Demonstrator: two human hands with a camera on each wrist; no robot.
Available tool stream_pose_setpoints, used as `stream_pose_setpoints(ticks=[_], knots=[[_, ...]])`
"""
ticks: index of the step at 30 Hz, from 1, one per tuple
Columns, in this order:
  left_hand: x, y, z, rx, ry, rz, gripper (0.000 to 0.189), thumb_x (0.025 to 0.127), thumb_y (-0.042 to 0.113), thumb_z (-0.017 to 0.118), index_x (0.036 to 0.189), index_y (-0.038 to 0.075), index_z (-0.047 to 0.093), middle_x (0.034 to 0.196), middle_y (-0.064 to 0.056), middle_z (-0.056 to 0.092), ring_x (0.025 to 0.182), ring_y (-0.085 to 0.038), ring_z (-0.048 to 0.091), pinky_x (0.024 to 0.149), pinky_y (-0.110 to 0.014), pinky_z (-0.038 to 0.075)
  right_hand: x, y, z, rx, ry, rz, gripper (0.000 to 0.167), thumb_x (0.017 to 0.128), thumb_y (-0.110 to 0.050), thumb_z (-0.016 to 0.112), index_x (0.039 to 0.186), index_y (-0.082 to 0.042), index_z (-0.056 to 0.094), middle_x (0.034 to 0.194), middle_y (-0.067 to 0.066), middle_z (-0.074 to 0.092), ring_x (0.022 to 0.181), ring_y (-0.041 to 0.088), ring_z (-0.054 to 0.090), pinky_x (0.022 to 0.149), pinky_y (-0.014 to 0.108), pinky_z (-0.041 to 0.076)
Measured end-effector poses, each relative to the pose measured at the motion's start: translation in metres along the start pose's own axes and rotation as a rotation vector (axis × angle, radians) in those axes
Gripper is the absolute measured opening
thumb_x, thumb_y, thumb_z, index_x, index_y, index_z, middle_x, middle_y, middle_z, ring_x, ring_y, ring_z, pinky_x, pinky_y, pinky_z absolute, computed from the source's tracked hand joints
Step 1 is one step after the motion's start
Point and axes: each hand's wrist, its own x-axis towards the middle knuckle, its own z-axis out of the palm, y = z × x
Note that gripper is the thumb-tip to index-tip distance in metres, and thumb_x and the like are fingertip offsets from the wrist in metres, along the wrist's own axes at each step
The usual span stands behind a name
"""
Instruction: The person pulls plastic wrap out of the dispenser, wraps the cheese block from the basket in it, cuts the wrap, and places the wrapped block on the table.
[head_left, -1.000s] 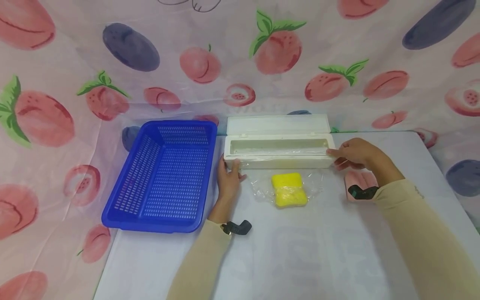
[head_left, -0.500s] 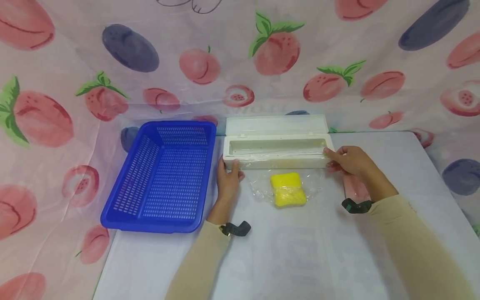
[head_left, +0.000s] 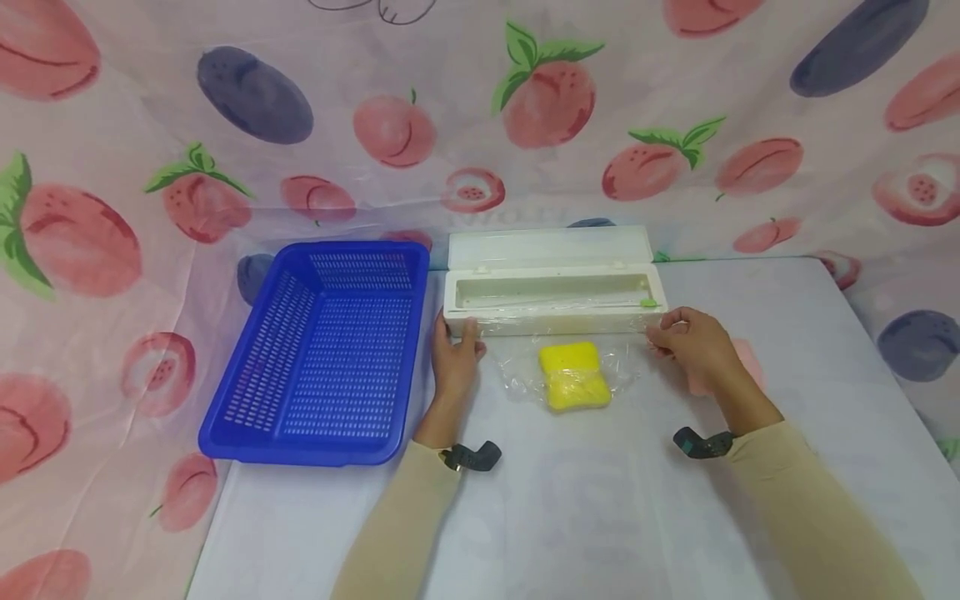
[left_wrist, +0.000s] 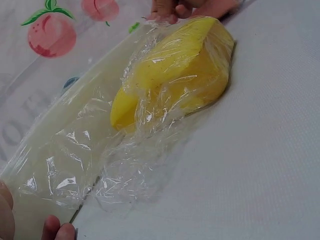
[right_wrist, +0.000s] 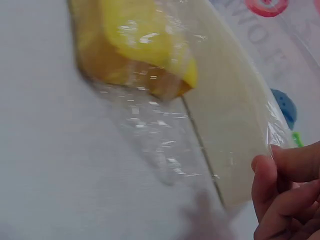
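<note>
A long white cling film dispenser (head_left: pixel 555 323) stands with its lid raised at the back of the table. My left hand (head_left: pixel 454 358) grips its left end, thumb on the front and fingers round the side. Clear cling film (right_wrist: pixel 150 135) runs from the box's front over a yellow sponge-like block (head_left: pixel 575 377), which lies partly wrapped before it. At the box's front right corner my right hand (head_left: pixel 693 340) pinches the film's edge between thumb and finger. A small green slider (head_left: pixel 648 302) sits at the right end of the box's front rim.
To the left of the box stands a blue perforated basket (head_left: pixel 337 367). A pink flat item (head_left: pixel 748 360) lies beneath my right wrist, partly hidden. Behind the table (head_left: pixel 585 517) hangs a fruit-patterned cloth (head_left: pixel 375 58).
My right hand has come down from the box's right rim toward the table's front, uncovering the green slider. The left hand keeps its grip on the box, and the yellow block stays put.
</note>
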Motion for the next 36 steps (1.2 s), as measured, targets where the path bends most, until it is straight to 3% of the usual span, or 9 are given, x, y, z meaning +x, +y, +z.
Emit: stream_pose_setpoints(ticks=[5,7,12,18,21,24,28,31,36], knots=[[0.000,0.001,0.001,0.024,0.014,0.001,0.060,0.104,0.024,0.061,0.157,0.023,0.035,0.122,-0.014,0.054,0.078,-0.021,0.063,0.081,-0.036,0.061,-0.006,0.005,0.011,-0.236,0.078,-0.195,0.030,0.102,-0.024,0.060,0.128,-0.011,0.065,0.074,0.008,0.066,0.060,0.023,0.052,0.051,0.031,0.041],[-0.001,0.002,0.002,0.025,0.018,0.002,0.060,0.104,0.023,0.061,0.158,0.022,0.035,0.125,-0.015,0.053,0.079,-0.022,0.063,0.081,-0.037,0.061,-0.010,0.005,0.014,-0.376,0.141,-0.272,0.030,0.101,-0.018,0.057,0.129,-0.010,0.067,0.082,0.015,0.072,0.065,0.028,0.058,0.054,0.035,0.044],[-0.002,0.003,0.004,0.048,0.026,0.011,0.061,0.104,0.022,0.060,0.158,0.018,0.032,0.133,-0.017,0.048,0.079,-0.021,0.063,0.080,-0.035,0.062,-0.019,0.004,0.019,-0.648,0.214,-0.338,0.034,0.099,-0.011,0.060,0.132,-0.009,0.068,0.087,0.019,0.068,0.067,0.032,0.059,0.048,0.039,0.043],[-0.001,0.003,0.004,0.073,0.027,0.018,0.061,0.104,0.024,0.059,0.158,0.018,0.031,0.138,-0.018,0.043,0.078,-0.020,0.063,0.079,-0.034,0.062,-0.023,0.006,0.021,-0.778,0.231,-0.407,0.037,0.097,-0.007,0.061,0.133,-0.009,0.067,0.078,0.009,0.057,0.050,0.023,0.045,0.039,0.033,0.035],[0.000,0.004,0.004,0.075,0.024,0.023,0.061,0.104,0.025,0.059,0.158,0.018,0.032,0.140,-0.018,0.040,0.080,-0.021,0.063,0.080,-0.034,0.063,-0.022,0.009,0.021,-0.713,0.241,-0.434,0.036,0.098,-0.008,0.062,0.134,-0.008,0.066,0.081,0.009,0.060,0.056,0.024,0.050,0.043,0.032,0.038],[0.000,0.006,0.004,0.070,0.025,0.026,0.060,0.104,0.026,0.060,0.157,0.018,0.034,0.140,-0.019,0.040,0.080,-0.023,0.064,0.080,-0.036,0.063,-0.018,0.013,0.018,-0.526,0.196,-0.396,0.037,0.105,-0.020,0.056,0.138,-0.006,0.062,0.092,0.013,0.066,0.075,0.027,0.058,0.060,0.036,0.047],[0.000,0.005,0.003,0.056,0.031,0.017,0.060,0.103,0.025,0.061,0.157,0.019,0.035,0.138,-0.018,0.043,0.079,-0.022,0.064,0.081,-0.037,0.063,-0.016,0.008,0.012,-0.225,0.106,-0.211,0.061,0.109,-0.050,0.032,0.142,-0.006,0.058,0.117,0.019,0.065,0.102,0.034,0.058,0.080,0.043,0.049],[0.001,0.004,0.003,0.053,0.030,0.014,0.060,0.103,0.025,0.062,0.157,0.019,0.036,0.136,-0.018,0.045,0.078,-0.022,0.064,0.080,-0.035,0.063,-0.011,-0.001,0.008,0.031,0.040,-0.051,0.081,0.103,-0.068,0.021,0.143,-0.007,0.056,0.128,0.017,0.060,0.111,0.030,0.054,0.080,0.038,0.047],[0.001,0.001,0.002,0.059,0.032,0.023,0.059,0.103,0.023,0.062,0.156,0.017,0.037,0.134,-0.018,0.046,0.075,-0.021,0.064,0.076,-0.033,0.063,0.000,-0.012,0.011,0.213,-0.006,0.119,0.085,0.091,-0.079,0.044,0.140,-0.012,0.061,0.122,0.003,0.063,0.108,0.019,0.053,0.078,0.028,0.044]])
